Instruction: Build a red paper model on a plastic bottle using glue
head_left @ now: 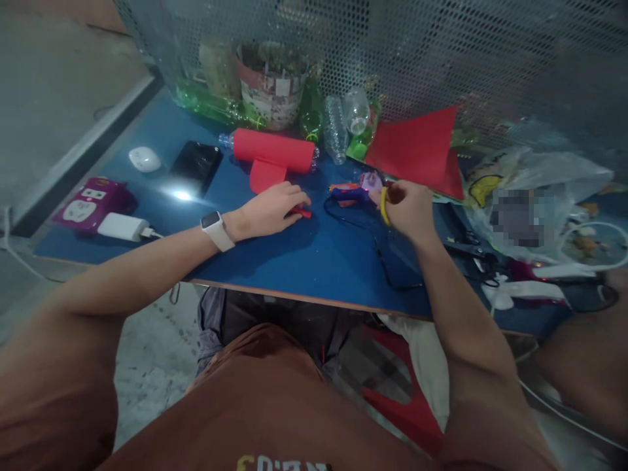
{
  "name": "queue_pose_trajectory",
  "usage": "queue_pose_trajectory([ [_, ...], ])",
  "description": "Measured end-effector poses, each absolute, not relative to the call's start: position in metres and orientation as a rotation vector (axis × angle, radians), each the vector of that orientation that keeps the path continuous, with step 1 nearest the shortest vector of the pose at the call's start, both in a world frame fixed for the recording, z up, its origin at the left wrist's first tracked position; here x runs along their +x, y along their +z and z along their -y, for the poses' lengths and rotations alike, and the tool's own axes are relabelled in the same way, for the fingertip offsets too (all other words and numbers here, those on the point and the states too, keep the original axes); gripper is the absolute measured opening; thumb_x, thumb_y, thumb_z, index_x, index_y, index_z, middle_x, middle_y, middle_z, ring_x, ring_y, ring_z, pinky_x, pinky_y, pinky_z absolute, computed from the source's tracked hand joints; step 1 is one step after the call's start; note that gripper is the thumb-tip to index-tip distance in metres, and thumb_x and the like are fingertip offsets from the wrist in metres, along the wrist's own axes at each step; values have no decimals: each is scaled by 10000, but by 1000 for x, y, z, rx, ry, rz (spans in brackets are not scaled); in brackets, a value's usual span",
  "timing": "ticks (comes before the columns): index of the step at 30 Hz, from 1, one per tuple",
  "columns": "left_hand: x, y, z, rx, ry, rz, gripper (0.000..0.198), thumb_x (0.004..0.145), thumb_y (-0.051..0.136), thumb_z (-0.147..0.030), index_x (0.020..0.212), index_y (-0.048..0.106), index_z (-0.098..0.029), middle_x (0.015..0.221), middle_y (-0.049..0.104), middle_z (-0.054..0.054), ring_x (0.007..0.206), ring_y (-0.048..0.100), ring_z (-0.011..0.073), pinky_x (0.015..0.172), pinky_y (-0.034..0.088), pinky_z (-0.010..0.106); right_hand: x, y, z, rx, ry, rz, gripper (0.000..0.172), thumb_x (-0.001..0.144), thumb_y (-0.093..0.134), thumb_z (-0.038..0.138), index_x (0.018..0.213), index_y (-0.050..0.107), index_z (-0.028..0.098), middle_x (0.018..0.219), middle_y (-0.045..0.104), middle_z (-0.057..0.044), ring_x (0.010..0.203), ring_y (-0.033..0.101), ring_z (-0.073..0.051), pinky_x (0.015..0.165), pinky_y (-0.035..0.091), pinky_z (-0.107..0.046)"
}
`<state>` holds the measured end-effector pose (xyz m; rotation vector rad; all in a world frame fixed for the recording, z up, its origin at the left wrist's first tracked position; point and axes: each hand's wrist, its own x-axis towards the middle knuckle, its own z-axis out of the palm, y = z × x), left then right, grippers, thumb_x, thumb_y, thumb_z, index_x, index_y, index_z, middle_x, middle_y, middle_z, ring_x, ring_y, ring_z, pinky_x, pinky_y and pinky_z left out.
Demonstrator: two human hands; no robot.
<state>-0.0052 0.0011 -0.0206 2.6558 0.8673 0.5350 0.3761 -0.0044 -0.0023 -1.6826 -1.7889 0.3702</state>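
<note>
My left hand (272, 210), with a watch on its wrist, rests low on the blue table. Its fingers are closed on a small red piece (304, 213) that sticks out at the fingertips. In my right hand (411, 208) is a yellow ring-shaped thing (385, 207), gripped between thumb and fingers; its exact kind is unclear. Just left of that hand lies a purple-and-blue tool with a black cord (360, 190), which looks like a glue gun. Behind my left hand, a plastic bottle wrapped in red paper (275, 149) lies on its side, a red flap at its front.
A phone (195, 167), a white case (144, 159) and a purple power socket (93, 204) are at left. Several bottles and a plant pot (272, 95) line the mesh back. Red sheets (415, 147), scissors (466, 248) and a plastic bag (544, 176) lie right, near another person's limb.
</note>
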Motion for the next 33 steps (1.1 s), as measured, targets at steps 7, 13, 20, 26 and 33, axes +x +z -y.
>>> queue_pose_trajectory([
  [7,-7,-18,2,2515,587,-858,367,1078,687,-145,1437,762,-165,1256,758,138,1067,741,263,975,597,388,387,3,3,-1816,120,1769,505,917,905,707,797,634,299,841,815,-134,820,763,-332,816,626,-495],
  [13,-6,-18,1,2485,637,-817,377,1034,708,-111,1401,767,-178,1193,736,113,977,717,237,890,572,355,383,-8,2,-1850,243,1707,613,840,960,798,853,600,302,844,777,-100,828,745,-316,775,613,-455],
  [20,-5,-18,0,2487,651,-763,408,1018,716,-86,1413,755,-176,1178,724,104,969,702,228,901,561,353,369,-27,-3,-1716,423,1569,680,671,1091,704,958,617,310,1015,823,-140,920,774,-355,879,662,-546],
  [26,-4,-20,-2,2489,649,-757,384,1020,714,-99,1395,760,-171,1170,724,111,936,685,222,867,547,351,389,-23,-13,-1415,689,1297,725,592,1080,689,912,529,345,974,787,-54,939,773,-334,830,666,-529],
  [33,-1,-23,-5,2506,647,-755,428,997,708,-84,1414,758,-164,1174,728,111,941,698,230,871,551,355,385,26,9,-1423,184,1502,574,721,1058,448,1007,574,329,1154,860,-165,967,769,-356,979,640,-582],
])
